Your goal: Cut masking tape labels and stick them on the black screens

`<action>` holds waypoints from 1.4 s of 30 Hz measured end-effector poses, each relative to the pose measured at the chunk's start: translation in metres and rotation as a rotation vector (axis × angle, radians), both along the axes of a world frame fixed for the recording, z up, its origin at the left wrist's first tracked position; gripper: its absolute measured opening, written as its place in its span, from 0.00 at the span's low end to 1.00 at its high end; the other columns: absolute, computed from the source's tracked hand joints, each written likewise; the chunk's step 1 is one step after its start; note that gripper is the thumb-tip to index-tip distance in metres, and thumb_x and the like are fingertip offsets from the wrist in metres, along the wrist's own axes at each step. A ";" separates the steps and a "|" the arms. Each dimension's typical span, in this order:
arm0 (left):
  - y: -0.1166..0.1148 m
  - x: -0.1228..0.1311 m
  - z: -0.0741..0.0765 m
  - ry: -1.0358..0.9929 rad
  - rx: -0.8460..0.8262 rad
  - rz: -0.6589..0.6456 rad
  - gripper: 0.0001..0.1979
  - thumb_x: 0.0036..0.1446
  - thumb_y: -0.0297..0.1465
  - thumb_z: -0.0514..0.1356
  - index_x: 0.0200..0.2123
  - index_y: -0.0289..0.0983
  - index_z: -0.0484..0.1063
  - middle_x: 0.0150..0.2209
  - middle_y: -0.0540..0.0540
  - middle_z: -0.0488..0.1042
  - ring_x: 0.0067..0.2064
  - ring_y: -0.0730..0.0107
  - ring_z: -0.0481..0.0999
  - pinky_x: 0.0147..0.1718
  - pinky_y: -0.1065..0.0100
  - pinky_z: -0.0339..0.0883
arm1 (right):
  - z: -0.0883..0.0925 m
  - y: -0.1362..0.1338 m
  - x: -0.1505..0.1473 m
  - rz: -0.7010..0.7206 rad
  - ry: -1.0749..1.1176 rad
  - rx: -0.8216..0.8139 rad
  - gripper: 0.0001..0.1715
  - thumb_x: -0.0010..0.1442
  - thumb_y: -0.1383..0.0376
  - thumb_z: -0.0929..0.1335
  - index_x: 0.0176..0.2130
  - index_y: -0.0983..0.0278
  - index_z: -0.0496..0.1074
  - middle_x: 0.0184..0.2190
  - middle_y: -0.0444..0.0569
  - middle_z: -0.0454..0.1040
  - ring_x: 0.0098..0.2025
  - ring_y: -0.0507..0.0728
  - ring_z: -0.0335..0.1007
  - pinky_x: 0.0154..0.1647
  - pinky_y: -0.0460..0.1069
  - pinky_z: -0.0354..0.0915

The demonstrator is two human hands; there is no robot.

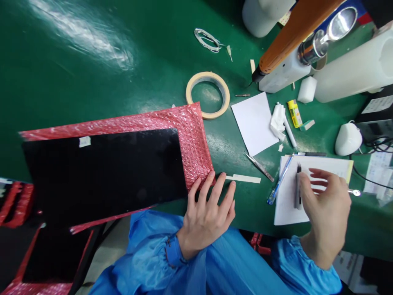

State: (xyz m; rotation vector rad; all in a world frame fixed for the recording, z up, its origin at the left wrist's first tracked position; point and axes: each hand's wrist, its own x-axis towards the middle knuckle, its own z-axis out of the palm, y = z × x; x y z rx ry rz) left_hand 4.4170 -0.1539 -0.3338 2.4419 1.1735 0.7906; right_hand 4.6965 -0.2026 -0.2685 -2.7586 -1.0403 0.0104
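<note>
Resting left hand (pixel 207 215), spread wide, on pink bubble-wrap sheet (pixel 193 139), beside flat glossy black panel (pixel 104 172) lying atop it on green bench (pixel 138 90). Curling right hand (pixel 328 200) over slim dark pen-like tool (pixel 297 190); cannot tell if gripping. Judging panel stiff, slippery, fragile: hold opposite edges.

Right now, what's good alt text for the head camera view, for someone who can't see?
A person's left hand lies at a corner of pink bubble wrap beneath a black panel on a green table. The right hand is at a dark pen-like tool over white paper; its grip is unclear.
</note>
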 end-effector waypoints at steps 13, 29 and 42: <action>-0.002 -0.001 -0.001 0.021 -0.003 -0.010 0.16 0.77 0.32 0.63 0.63 0.39 0.85 0.63 0.37 0.89 0.64 0.47 0.85 0.71 0.48 0.63 | -0.004 -0.006 -0.028 -0.327 0.246 0.216 0.44 0.38 0.33 0.81 0.45 0.58 0.78 0.32 0.51 0.80 0.37 0.67 0.81 0.34 0.61 0.80; -0.003 -0.004 -0.002 0.018 -0.025 -0.033 0.19 0.74 0.32 0.65 0.64 0.38 0.84 0.64 0.35 0.88 0.66 0.46 0.85 0.75 0.48 0.61 | -0.017 -0.034 -0.030 -0.322 0.344 0.281 0.30 0.42 0.44 0.83 0.37 0.59 0.81 0.34 0.50 0.83 0.34 0.61 0.78 0.30 0.55 0.78; -0.004 -0.006 -0.001 0.015 -0.038 -0.045 0.19 0.75 0.32 0.65 0.65 0.37 0.84 0.65 0.34 0.87 0.67 0.44 0.84 0.75 0.48 0.59 | -0.004 -0.004 -0.121 0.061 0.525 0.329 0.17 0.72 0.50 0.78 0.38 0.58 0.77 0.27 0.42 0.79 0.26 0.54 0.77 0.28 0.47 0.75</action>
